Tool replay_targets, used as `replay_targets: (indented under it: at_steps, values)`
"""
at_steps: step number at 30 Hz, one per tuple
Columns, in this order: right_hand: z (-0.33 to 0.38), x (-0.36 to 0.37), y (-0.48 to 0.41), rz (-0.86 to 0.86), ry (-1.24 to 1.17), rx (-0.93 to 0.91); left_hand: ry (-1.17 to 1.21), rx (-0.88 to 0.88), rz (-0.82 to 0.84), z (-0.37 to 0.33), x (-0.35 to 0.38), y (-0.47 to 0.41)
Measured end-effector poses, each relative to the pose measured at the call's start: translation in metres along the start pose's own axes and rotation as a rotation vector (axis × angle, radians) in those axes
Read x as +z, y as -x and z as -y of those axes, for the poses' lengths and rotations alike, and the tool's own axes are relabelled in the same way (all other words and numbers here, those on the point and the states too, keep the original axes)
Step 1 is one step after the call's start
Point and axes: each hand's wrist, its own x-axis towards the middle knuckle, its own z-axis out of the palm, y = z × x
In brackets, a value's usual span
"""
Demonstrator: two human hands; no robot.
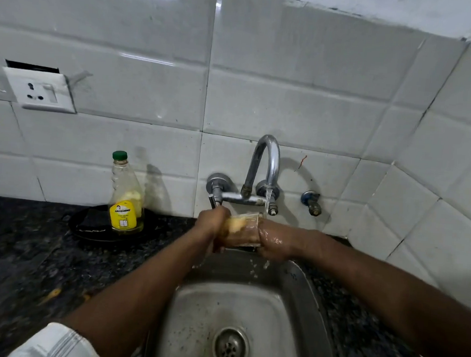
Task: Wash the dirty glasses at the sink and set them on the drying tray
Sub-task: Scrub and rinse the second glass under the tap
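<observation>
Glass (245, 233) held sideways over the sink (313, 297), under the stream from the tap (266, 164). Right grip (275, 243) wrapped round its right end; left grip (213, 225) curled on a yellow sponge (235, 224) at its left end. Detergent bottle (127, 198) far left.

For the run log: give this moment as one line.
step: wash | right hand: grips glass under running tap | left hand: holds yellow sponge against glass

The wall tiles (291, 103) are finished in glossy white; the countertop (11, 259) is speckled black and grey. The bottle (126, 198) is capped in green and labelled in yellow. The sink (247, 306) is coloured silver-grey.
</observation>
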Motion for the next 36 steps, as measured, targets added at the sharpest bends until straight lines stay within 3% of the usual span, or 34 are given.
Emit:
replay_targets:
  at_steps: [2,5,6,8,10,11,12,15,16,18,20,21,22,24,26,30,31,32,35,36]
  values:
    - [0.003,0.001,-0.001,0.011,-0.14,0.038,0.01,0.037,0.017,0.002,-0.001,-0.002]
    - [0.004,-0.005,0.0,-0.047,-0.294,0.061,0.032,0.459,-0.106,0.018,0.002,0.0]
    - [-0.001,-0.002,0.0,-0.016,-0.316,0.047,0.021,0.497,-0.143,0.022,0.003,-0.001]
    - [0.001,-0.002,-0.001,0.015,-0.24,0.061,0.037,0.336,-0.19,0.021,0.003,-0.009]
    - [0.0,0.0,-0.003,-0.015,-0.113,0.045,0.082,0.022,-0.06,0.014,0.002,-0.008]
    - [-0.001,0.001,-0.002,-0.003,-0.117,0.096,0.096,-0.047,-0.022,0.012,0.001,-0.005]
    - [0.001,0.0,-0.003,0.031,-0.16,0.146,0.102,-0.011,-0.043,0.013,0.001,-0.005]
    - [0.005,-0.005,-0.002,-0.001,-0.054,0.086,0.122,0.415,-0.22,0.02,0.006,0.002]
    - [0.004,-0.003,-0.004,0.009,-0.071,0.074,0.078,0.462,-0.254,0.021,0.006,0.003]
    - [0.003,0.001,-0.007,0.028,-0.028,0.067,0.045,0.294,-0.252,0.018,0.003,-0.004]
    - [0.001,0.001,-0.005,0.021,0.071,0.039,0.052,0.06,-0.107,0.012,-0.002,-0.005]
    - [0.004,-0.001,-0.004,0.019,0.058,0.065,0.046,0.024,-0.044,0.011,-0.005,-0.006]
    - [0.005,-0.001,-0.006,0.014,0.004,0.065,0.039,0.048,-0.02,0.012,-0.007,-0.009]
    - [0.008,-0.006,-0.005,0.008,-0.129,0.091,0.055,0.271,-0.082,0.013,-0.007,-0.01]
    - [0.01,-0.007,-0.005,-0.01,-0.091,0.062,-0.009,0.431,-0.153,0.013,-0.007,-0.005]
    - [0.006,-0.005,-0.003,0.032,0.232,0.026,0.015,0.04,-0.014,0.011,-0.009,-0.009]
    - [0.005,-0.004,-0.002,0.038,0.235,0.022,0.026,0.023,-0.002,0.013,-0.009,-0.009]
    - [0.005,-0.005,-0.003,0.042,0.174,0.025,0.031,0.064,-0.016,0.014,-0.009,-0.011]
    - [0.005,-0.005,-0.003,0.044,-0.01,0.039,-0.074,0.413,-0.081,0.016,-0.006,-0.002]
    - [0.003,-0.003,-0.005,0.049,-0.003,0.054,-0.126,0.441,-0.11,0.016,-0.006,-0.002]
